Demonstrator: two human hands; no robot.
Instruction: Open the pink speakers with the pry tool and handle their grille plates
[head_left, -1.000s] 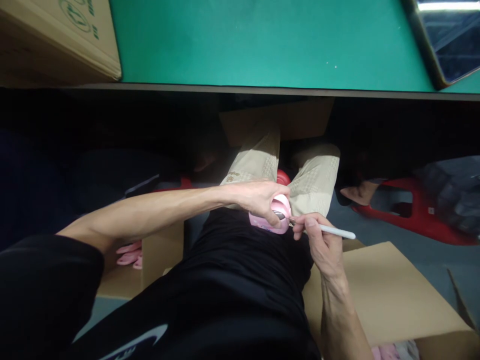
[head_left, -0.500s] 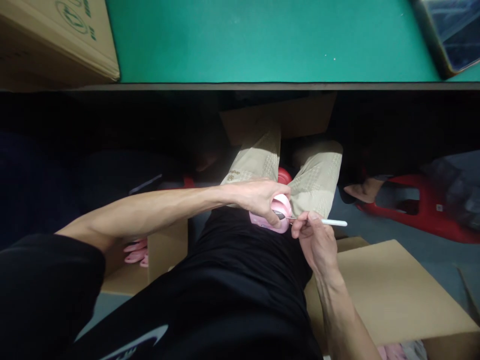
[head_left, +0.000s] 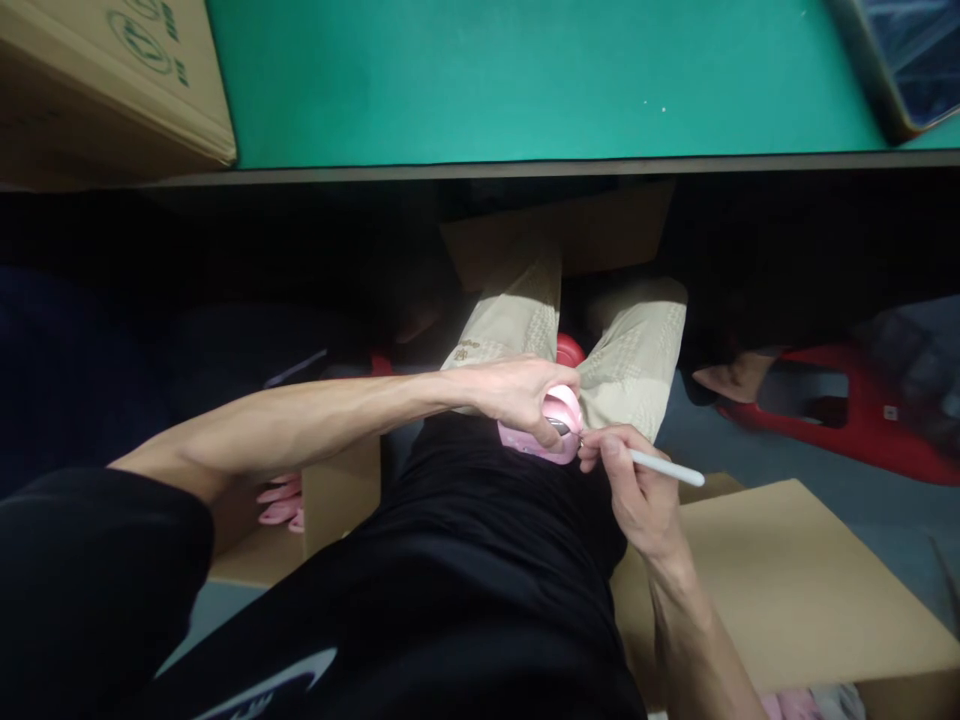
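My left hand (head_left: 517,395) is closed around a small pink shoe (head_left: 561,408) above my lap, its thumb pressed down near a dark grey patch in the opening. A paler pink band arches over the shoe's far side. In the fingers of my right hand (head_left: 634,480) is a thin tool with a white handle (head_left: 671,467), which points out to the right. Those fingertips are right by the shoe's right end. The tool's working tip is hidden or too small to make out there.
Ahead runs a green tabletop (head_left: 510,80), with a cardboard box (head_left: 112,90) at left and a dark-framed device (head_left: 915,70) at right. Below left, an open carton holds pink shoes (head_left: 281,508). Another open carton (head_left: 802,580) is at lower right. A red stool (head_left: 892,420) and someone's foot (head_left: 731,380) appear at right.
My right hand has turned, so the white handle now slants down to the right, and its fingers are closer to the shoe. The left hand stays about the same.
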